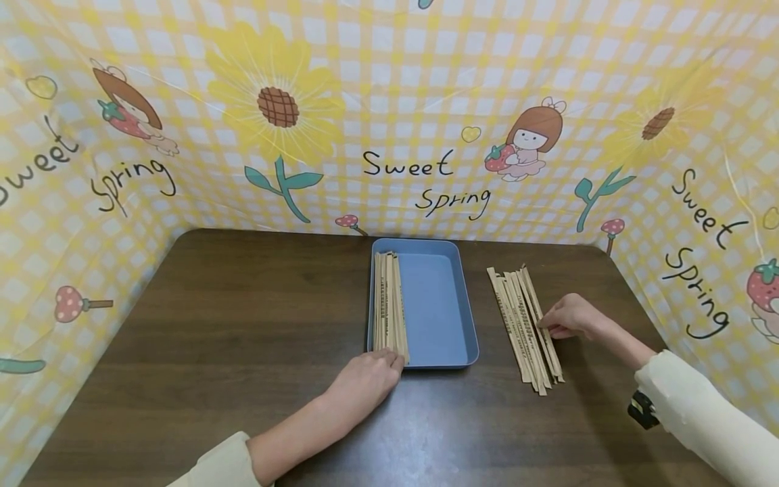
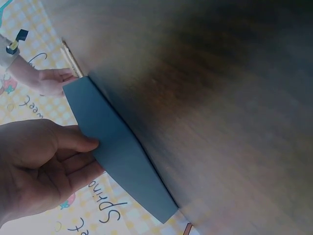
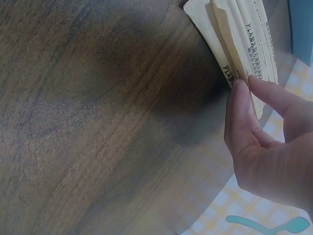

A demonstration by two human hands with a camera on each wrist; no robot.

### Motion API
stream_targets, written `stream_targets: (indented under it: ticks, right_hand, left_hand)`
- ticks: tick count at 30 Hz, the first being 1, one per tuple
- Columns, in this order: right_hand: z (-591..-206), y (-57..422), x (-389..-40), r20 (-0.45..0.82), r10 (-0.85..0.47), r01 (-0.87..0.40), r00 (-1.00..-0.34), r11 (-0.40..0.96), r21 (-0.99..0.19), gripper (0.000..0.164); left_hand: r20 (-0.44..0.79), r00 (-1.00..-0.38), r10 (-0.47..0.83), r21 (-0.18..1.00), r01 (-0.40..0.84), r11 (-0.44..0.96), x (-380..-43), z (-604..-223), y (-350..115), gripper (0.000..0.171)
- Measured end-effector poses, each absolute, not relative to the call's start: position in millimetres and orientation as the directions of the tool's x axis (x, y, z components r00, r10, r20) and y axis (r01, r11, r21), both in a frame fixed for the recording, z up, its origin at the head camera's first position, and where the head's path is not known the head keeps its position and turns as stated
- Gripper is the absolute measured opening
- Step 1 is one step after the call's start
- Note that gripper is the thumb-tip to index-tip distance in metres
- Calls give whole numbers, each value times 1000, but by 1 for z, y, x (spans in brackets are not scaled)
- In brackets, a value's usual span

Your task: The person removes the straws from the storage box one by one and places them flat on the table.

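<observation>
A blue tray [image 1: 435,304] stands mid-table, with a row of paper-wrapped straws [image 1: 391,301] lying lengthwise along its left side. My left hand [image 1: 368,379] grips the tray's near wall at the left corner. In the left wrist view, its thumb [image 2: 85,141] presses the outer wall while the fingers reach over the rim, their tips hidden. Right of the tray lies a loose bunch of paper-wrapped straws [image 1: 520,325] printed with dark lettering. At the bunch's right edge, my right hand [image 1: 572,316] pinches a paper-wrapped straw [image 3: 227,36] between thumb and fingertips.
The dark wooden table [image 1: 255,304] is bounded at the back and both sides by a yellow checked cloth [image 1: 389,101] with flowers and lettering. A black device [image 1: 642,409] sits at the right wrist, by the pale sleeve.
</observation>
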State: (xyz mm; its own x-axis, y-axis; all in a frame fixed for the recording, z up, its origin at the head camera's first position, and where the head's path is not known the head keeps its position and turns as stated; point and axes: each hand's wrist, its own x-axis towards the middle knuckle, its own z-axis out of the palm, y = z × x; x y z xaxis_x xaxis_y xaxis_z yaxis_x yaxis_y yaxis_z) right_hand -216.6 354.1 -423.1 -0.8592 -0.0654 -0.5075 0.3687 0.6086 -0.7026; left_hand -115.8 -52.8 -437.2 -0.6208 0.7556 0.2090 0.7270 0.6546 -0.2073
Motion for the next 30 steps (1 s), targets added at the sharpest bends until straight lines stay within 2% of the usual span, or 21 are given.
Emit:
stream_targets:
  ticks: [8,15,30]
  right_hand:
    - [-422,355,-215,-480,-65,334,-875,638,-694,19]
    - [-416,353,-215,-407,-39,271,-913,688,-673,19]
    - [-396,301,-213,-427,-182,286,-886,511,-810,29]
  left_hand:
    - [203,-620,757,-202,730,653,-116,-438,-53,20]
    - [198,-622,758,-204,730,652,-116,-439,-54,22]
    - [228,-619,751,-190,728,658,-118,-442,-53,23]
